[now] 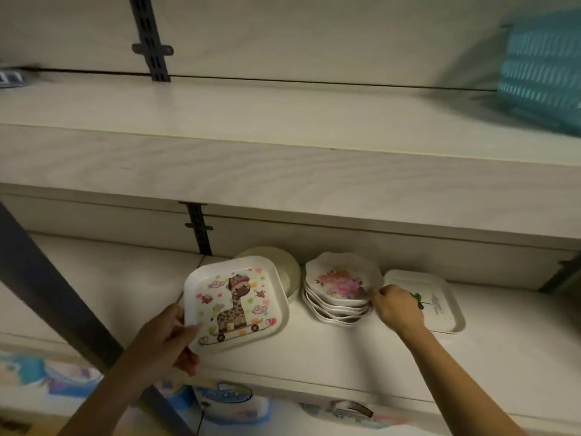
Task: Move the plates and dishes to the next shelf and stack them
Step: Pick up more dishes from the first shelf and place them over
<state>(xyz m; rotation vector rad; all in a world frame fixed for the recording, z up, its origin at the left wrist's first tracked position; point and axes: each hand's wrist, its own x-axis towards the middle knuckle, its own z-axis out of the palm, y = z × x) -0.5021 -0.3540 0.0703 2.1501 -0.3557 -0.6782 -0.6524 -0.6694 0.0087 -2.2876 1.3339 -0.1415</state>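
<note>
My left hand [166, 336] grips the near left corner of a square white plate with a giraffe picture [239, 305], held tilted over the lower shelf [330, 357]. Behind it lies a round cream dish [287, 269]. To the right stands a stack of several scalloped plates with a pink flower print [341, 286]. My right hand [397, 306] has its fingers curled at the right edge of that stack. A white rectangular tray [446, 305] lies flat behind my right hand, partly hidden by it.
The upper shelf [251, 111] runs across the view, with a teal slatted basket [544, 70] at its far right. Dark metal brackets [199, 228] hold the back wall rails. A dark upright post [59, 300] crosses at the left. Packaged goods sit below the lower shelf.
</note>
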